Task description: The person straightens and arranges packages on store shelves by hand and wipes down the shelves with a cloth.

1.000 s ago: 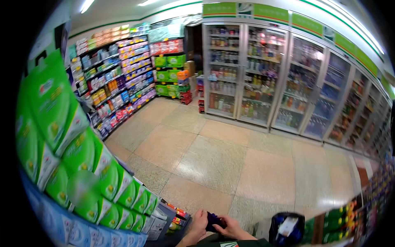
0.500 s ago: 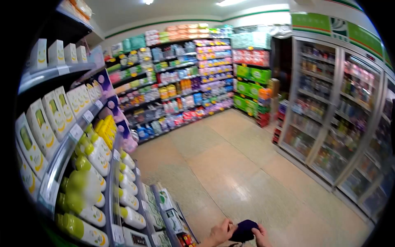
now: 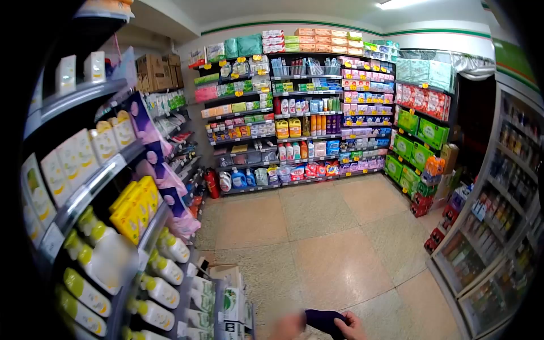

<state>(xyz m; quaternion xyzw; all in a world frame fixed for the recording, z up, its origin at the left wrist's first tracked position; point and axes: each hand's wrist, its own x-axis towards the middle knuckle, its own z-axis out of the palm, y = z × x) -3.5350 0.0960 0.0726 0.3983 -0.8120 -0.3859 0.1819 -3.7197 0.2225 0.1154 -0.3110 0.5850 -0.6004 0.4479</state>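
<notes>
A dark navy piece of cloth (image 3: 324, 321) stretches between my two hands at the bottom of the head view; its exact kind cannot be made out. On its right end my right hand (image 3: 353, 327) is closed, thumb pressed on top. My left hand (image 3: 288, 327) is at the cloth's left end, partly blurred, and seems to grip it. Below both hands the frame cuts off. To the left of them, boxed goods (image 3: 233, 306) fill a low shelf end.
White bottles with green caps (image 3: 156, 314), yellow packs (image 3: 136, 207) and white boxes line the left shelves. Stocked shelves (image 3: 306, 122) cover the back wall, with a red fire extinguisher (image 3: 212, 184) at their left end. Glass-door fridges (image 3: 490, 226) stand right. Tiled floor (image 3: 334, 255) lies between.
My view has turned to the right and come nearer to the back shelves. The cloth has gone from bunched to drawn out sideways between my hands.
</notes>
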